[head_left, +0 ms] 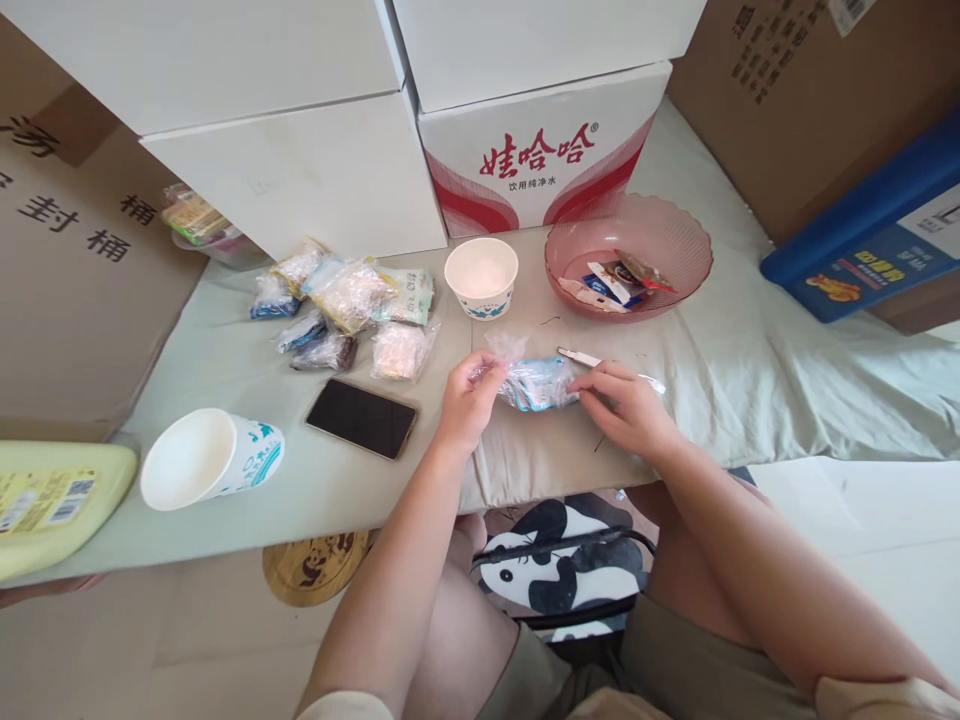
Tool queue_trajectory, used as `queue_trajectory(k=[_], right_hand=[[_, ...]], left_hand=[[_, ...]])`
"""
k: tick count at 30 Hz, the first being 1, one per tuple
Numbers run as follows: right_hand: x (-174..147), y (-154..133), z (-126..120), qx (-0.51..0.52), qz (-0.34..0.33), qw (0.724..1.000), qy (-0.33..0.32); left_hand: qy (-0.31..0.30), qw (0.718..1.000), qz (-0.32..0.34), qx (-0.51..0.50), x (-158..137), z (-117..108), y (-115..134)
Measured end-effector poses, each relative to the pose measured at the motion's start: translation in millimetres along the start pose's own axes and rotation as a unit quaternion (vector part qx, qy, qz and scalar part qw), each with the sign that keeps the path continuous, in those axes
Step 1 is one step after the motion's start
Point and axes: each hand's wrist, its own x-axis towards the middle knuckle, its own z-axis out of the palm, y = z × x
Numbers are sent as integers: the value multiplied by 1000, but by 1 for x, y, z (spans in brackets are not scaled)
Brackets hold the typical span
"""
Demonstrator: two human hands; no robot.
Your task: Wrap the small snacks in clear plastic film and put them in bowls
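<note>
Between both hands, just above the cloth near the table's front edge, is a small blue-and-white packet (541,384) wrapped in clear plastic. My left hand (472,392) pinches the plastic at its left end, thumb against fingers. At the packet's right end, my right hand (622,402) has its fingertips closed on the wrapping. Partly behind the right hand lies a slim white utility knife (581,358), its tip pointing left. Straight beyond the packet stands a white paper cup (481,280), upright. Several plastic-wrapped packets (352,295) lie in a loose pile to the left.
A pink glass bowl (628,255) with a few wrappers stands at the back right. A black phone (361,417) lies left of my hands, near a tipped paper cup (214,460). White boxes (292,180) and a brown carton (67,250) border the table; a blue container (870,230) stands right.
</note>
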Motion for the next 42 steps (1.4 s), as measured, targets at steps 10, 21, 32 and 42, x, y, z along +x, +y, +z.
queue_trajectory(k=[10,21,32,42], right_hand=[[-1,8,-6,76,155,960,221],[-3,19,-1,-152,-30,984,84],[0,18,-5,-62,1,985,163],[-5,-1,-13,-18,47,954,295]], left_hand=[[138,988,-6,69,13,-13,-11],[-93,892,132,422,1,-42,-4],[98,933,268,220,6,-34,1],[217,961,165,33,11,-38,4]])
